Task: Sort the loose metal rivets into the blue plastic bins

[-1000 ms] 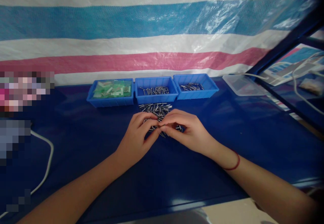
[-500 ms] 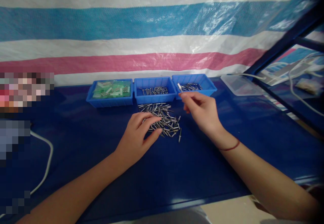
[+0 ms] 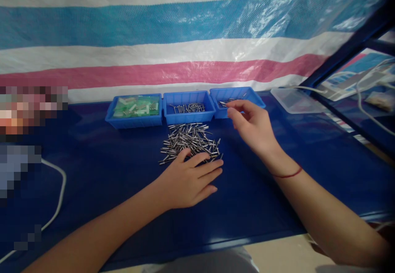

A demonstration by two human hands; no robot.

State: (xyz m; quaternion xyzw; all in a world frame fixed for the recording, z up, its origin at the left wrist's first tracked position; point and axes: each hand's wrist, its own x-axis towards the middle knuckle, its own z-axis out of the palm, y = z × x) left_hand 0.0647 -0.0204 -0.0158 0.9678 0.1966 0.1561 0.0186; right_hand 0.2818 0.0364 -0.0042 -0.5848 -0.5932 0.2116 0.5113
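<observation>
Rod-shaped silver metal pieces (image 3: 191, 138) lie jumbled just beyond the nearer, spread-fingered left hand (image 3: 189, 181); whether the right hand (image 3: 255, 127) pinches anything is unclear.

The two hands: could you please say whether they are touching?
Apart: the head view shows blue tabletop between the left hand and the right hand.

Backed by striped plastic sheeting (image 3: 138, 24), flanked by a white cable (image 3: 63, 182) at left and, at right, a translucent plastic item (image 3: 298, 101) near a dark blue metal frame (image 3: 345, 53).
</observation>
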